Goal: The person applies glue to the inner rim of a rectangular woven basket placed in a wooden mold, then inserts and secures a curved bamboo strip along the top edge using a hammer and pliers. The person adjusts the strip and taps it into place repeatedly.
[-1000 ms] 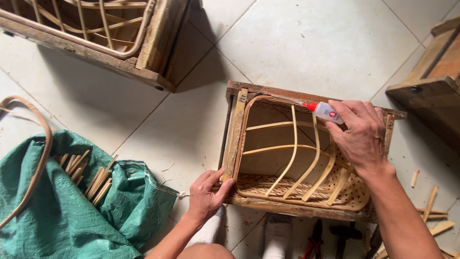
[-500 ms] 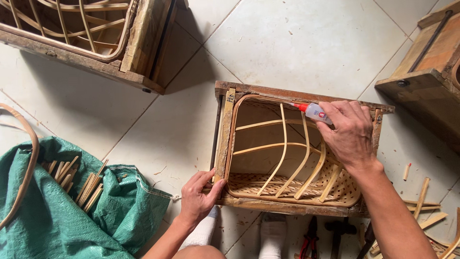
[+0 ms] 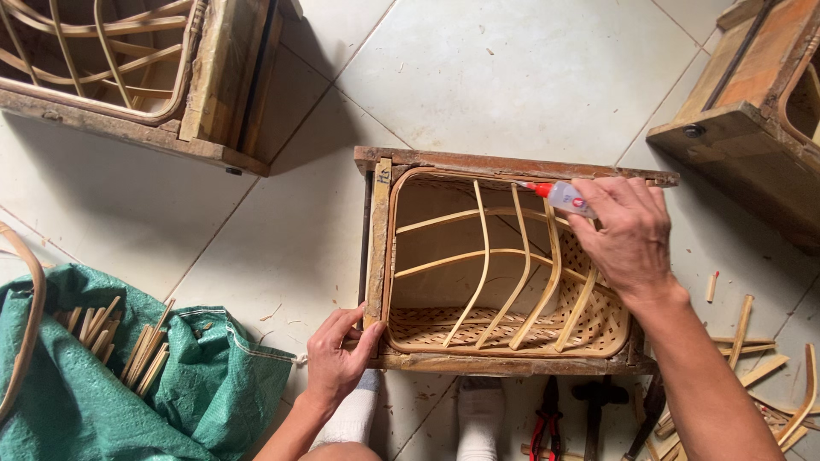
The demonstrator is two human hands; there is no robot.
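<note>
A wooden frame mould [image 3: 512, 162] sits on the tiled floor with a woven bamboo basket [image 3: 504, 329] and curved ribs inside it. My left hand [image 3: 337, 358] grips the frame's near left corner. My right hand [image 3: 628, 235] holds a small clear glue bottle [image 3: 564, 196] with a red nozzle, its tip touching the top of a bamboo rib at the basket's far rim.
A second wooden mould with bamboo ribs [image 3: 128, 77] lies at the top left, a third [image 3: 743, 119] at the top right. A green sack [image 3: 111, 393] holding bamboo sticks lies at the left. Bamboo scraps [image 3: 752, 341] and red-handled pliers [image 3: 542, 427] lie near my socked feet.
The view has shifted slightly, so the frame sits a bit more to the left. Both hands keep their hold; the glue tip stays at the far rim.
</note>
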